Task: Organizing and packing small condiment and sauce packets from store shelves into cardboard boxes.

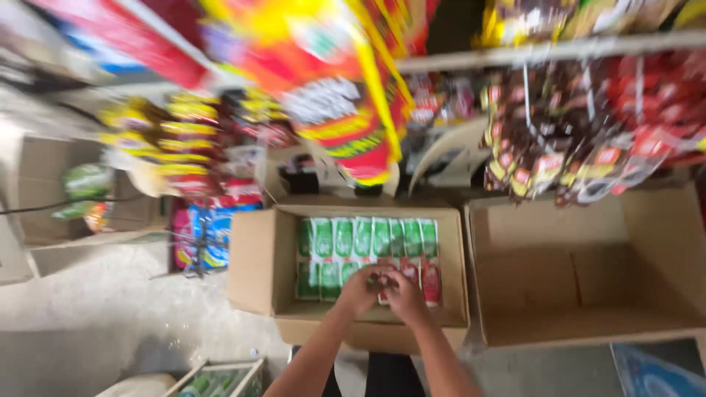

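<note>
Cardboard box [254, 272], open-topped, holds upright rows of green sachets [353, 239] just beyond the fingers and red sachets [432, 281] just beside them. Left hand [360, 289] and right hand [403, 294] touch over the red sachets, fingers curled together; motion blur hides what they pinch. An empty cardboard box [588, 276] stands alongside.
</note>
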